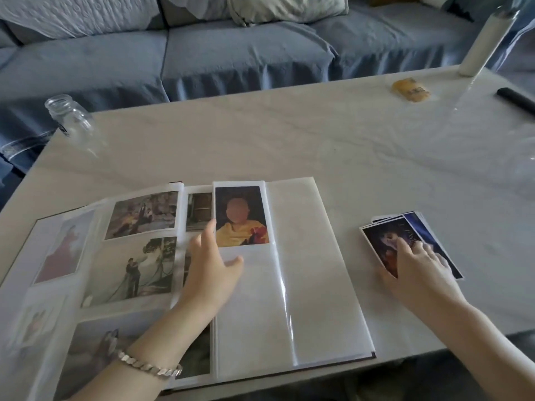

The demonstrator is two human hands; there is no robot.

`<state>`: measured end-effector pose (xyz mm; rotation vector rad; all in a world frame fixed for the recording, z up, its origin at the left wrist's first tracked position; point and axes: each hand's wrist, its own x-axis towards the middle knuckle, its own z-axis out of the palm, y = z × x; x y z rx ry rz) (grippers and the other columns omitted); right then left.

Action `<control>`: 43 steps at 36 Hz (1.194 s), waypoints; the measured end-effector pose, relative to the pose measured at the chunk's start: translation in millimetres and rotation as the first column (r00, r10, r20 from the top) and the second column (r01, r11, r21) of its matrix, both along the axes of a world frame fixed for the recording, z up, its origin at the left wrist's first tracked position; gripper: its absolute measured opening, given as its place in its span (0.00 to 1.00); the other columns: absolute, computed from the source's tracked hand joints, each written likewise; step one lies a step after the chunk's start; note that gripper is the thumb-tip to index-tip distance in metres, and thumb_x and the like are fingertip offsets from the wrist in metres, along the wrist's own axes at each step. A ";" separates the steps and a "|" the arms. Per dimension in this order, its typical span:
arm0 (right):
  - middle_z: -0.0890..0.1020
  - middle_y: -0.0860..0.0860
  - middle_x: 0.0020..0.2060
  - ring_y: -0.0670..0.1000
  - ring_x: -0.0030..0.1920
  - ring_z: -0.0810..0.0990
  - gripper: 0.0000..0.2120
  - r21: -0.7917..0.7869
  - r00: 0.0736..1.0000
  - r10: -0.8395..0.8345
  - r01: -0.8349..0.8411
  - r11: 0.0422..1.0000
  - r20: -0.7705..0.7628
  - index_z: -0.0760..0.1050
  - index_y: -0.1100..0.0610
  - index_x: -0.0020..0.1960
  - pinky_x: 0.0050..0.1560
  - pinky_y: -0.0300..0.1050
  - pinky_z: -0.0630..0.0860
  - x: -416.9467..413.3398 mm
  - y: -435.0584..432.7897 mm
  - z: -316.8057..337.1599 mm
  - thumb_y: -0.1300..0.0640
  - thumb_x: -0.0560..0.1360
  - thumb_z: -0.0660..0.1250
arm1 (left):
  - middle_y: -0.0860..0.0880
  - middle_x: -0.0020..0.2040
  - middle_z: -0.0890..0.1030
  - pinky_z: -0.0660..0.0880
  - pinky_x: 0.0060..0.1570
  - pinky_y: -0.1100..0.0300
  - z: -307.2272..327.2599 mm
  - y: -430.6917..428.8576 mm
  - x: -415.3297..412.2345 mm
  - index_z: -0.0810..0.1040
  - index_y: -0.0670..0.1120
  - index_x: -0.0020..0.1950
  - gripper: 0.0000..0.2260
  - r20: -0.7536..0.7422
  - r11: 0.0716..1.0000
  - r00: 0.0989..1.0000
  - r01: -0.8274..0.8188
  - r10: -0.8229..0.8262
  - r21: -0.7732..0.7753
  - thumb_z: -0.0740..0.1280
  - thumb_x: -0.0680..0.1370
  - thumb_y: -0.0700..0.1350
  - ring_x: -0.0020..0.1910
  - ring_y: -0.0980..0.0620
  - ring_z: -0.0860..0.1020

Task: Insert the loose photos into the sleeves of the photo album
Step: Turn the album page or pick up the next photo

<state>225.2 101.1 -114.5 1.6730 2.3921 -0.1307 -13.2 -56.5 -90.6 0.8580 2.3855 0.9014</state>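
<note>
At the upper left we saw a clear glass jar (71, 117) on the table (289, 134). Lower down, the open photo album (301, 256) held prints in its left-hand sleeves and one portrait photo (241, 217) in the middle page's top pocket, where our left hand (208, 267) rested with fingers loosely spread, holding nothing. At the right, our right hand (419, 273) lay on the stack of loose photos (385, 241), fingers flat on top and thumb at its near edge; we could not tell whether it pinched one.

1. A pale, marble-patterned table (318, 134) fills the middle of the view.
2. A clear glass jar (69, 117) stands at the table's far left corner.
3. A tall white cylinder (480, 41) stands at the table's far right edge.
4. A small yellow packet (410, 89) lies on the table's far right part.
5. A black object (515, 101), cut off by the frame, lies at the table's right edge.
6. A blue-grey sofa (231, 53) runs behind the table's far side.
</note>
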 end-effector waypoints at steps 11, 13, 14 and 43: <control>0.79 0.54 0.53 0.55 0.53 0.77 0.15 0.098 0.992 0.130 -0.129 0.987 0.004 0.74 0.58 0.57 0.48 0.44 0.66 3.2 -2.7 14.8 0.51 0.80 0.53 | 0.48 0.69 0.62 0.58 0.61 0.67 1.0 3.0 13.8 0.68 0.45 0.67 0.21 -0.227 0.978 0.963 0.174 -0.144 0.119 0.68 0.75 0.38 0.70 0.52 0.60; 0.80 0.59 0.45 0.60 0.45 0.78 0.11 0.161 0.976 0.090 -0.058 0.985 -0.200 0.75 0.64 0.49 0.42 0.47 0.63 3.2 -1.9 16.0 0.59 0.79 0.57 | 0.52 0.63 0.68 0.65 0.63 0.63 3.1 6.9 18.3 0.71 0.50 0.62 0.17 -0.169 0.960 0.973 0.189 -0.156 0.206 0.67 0.75 0.38 0.63 0.56 0.67; 0.80 0.59 0.42 0.60 0.42 0.76 0.09 0.192 0.952 0.080 -0.023 0.981 -0.295 0.75 0.65 0.47 0.40 0.47 0.60 3.2 -1.7 18.3 0.62 0.78 0.58 | 0.53 0.60 0.70 0.68 0.62 0.63 5.6 9.3 20.5 0.72 0.54 0.58 0.15 -0.105 0.954 0.981 0.186 -0.165 0.235 0.67 0.75 0.38 0.59 0.60 0.71; 0.85 0.46 0.35 0.44 0.38 0.83 0.03 -0.581 0.454 -0.421 -0.307 0.754 -0.786 0.80 0.55 0.44 0.35 0.35 0.78 -50.8 -48.4 44.9 0.58 0.73 0.67 | 0.53 0.44 0.83 0.76 0.39 0.72 28.3 -3.3 19.7 0.69 0.54 0.57 0.14 0.234 0.958 0.948 0.160 -0.217 0.239 0.68 0.76 0.43 0.41 0.62 0.81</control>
